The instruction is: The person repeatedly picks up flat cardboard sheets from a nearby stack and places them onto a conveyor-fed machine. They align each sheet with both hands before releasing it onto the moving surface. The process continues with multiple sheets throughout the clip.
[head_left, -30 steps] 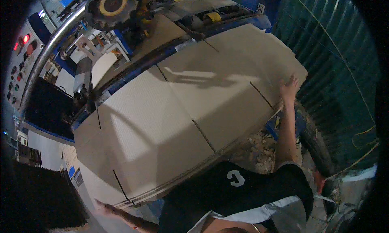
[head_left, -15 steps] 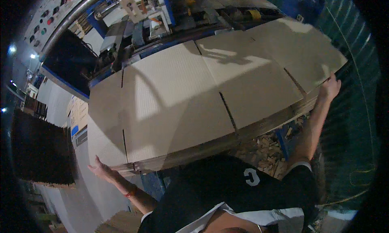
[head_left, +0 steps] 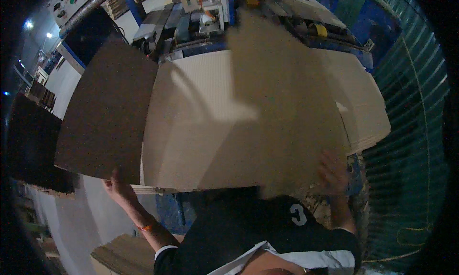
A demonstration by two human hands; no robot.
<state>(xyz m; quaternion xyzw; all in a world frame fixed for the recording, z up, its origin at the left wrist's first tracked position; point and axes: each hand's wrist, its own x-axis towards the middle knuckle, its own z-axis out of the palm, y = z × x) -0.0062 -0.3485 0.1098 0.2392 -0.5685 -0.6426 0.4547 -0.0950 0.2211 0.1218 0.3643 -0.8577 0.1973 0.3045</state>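
In front of me a brown corrugated cardboard sheet (head_left: 191,155) lies on a stack of cardboard (head_left: 366,98). Its dark left panel (head_left: 107,117) stands tilted up along a crease. My left hand (head_left: 120,189) pinches that panel's near edge, thumb on top. On the right, another panel (head_left: 291,103) is raised and swings over the sheet, smeared by motion. Beside its near right edge is my right hand (head_left: 332,172), blurred, so its grip cannot be made out.
A machine with rollers and a blue frame (head_left: 201,50) stands beyond the cardboard. A control panel (head_left: 69,5) is at the far left. A dark cardboard stack (head_left: 33,146) stands left, more cardboard (head_left: 129,256) lies near-left, and a green corrugated wall (head_left: 406,146) rises at the right.
The sheet lay flat on the stack; now its left and right panels are lifted. My right hand has moved inward and nearer to me; my left hand has closed on the left panel's edge.
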